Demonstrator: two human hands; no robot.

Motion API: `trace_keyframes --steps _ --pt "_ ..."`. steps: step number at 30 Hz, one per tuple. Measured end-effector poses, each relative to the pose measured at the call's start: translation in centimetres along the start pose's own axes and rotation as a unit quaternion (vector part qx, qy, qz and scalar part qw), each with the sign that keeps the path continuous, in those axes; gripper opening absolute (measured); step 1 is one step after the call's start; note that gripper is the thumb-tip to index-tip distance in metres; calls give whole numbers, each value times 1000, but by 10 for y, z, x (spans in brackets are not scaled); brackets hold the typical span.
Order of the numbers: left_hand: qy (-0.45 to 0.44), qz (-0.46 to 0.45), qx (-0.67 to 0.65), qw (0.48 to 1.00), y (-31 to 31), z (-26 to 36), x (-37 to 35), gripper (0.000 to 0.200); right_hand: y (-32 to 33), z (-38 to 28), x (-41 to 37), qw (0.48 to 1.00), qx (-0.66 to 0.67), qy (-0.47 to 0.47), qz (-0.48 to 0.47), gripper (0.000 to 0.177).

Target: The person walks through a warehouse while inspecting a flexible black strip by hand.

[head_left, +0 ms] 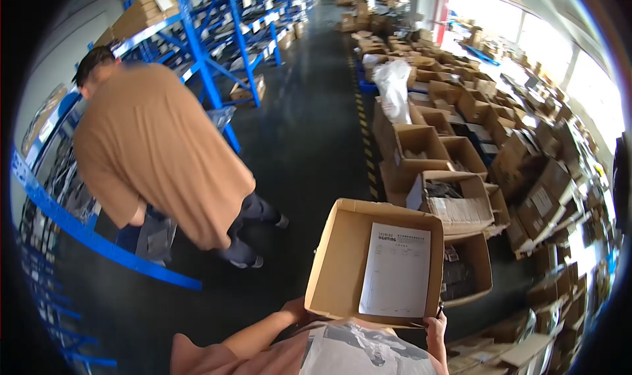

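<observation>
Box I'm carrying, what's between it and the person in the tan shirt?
Only bare dark floor lies between the box and the person, who is bent over to its left. The head view shows this.

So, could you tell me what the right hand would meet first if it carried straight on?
The right hand touches the open brown cardboard box with the white printed sheet, so that box comes first; depth beyond is unclear.

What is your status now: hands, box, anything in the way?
Left hand and right hand grip open cardboard box at its near corners. Printed sheet lies inside. Co-worker stands ahead left, by blue shelving.
</observation>
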State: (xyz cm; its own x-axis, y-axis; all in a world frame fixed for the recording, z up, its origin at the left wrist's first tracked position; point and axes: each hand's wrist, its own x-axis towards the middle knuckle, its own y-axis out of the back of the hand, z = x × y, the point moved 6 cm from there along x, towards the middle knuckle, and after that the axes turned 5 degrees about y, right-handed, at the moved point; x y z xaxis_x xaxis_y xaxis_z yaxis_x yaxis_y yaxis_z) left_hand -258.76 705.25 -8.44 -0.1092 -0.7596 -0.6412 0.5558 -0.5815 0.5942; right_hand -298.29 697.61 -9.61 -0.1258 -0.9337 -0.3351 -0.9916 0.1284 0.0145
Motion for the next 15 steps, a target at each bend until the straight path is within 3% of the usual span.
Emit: trace_keyframes --steps 1,3,4,6,7,9,11,15 --pt "-7 17 -20 1000 3 1 11 57 -6 -2 23 999 -29 -23 -8 23" --pt "-5 75 -139 987 -28 -44 71 55 -26 -17 80 998 -7 19 -61 24" --pt "0 87 -143 986 -18 -35 77 54 -37 -25 110 995 7 54 -83 24" --pt "12 118 -165 979 17 -5 95 54 -59 -39 184 986 -5 105 -131 25" --pt "13 143 -243 959 33 7 105 52 -66 -49 218 981 -34 116 -154 24" --pt "27 179 -331 926 64 29 119 50 -90 -84 271 974 -33 108 -197 23" --pt "-35 246 -410 878 110 51 137 56 -109 -103 335 979 -89 65 -172 24" --pt "-4 230 -433 871 160 62 165 75 -164 -163 398 968 -61 56 -238 25"
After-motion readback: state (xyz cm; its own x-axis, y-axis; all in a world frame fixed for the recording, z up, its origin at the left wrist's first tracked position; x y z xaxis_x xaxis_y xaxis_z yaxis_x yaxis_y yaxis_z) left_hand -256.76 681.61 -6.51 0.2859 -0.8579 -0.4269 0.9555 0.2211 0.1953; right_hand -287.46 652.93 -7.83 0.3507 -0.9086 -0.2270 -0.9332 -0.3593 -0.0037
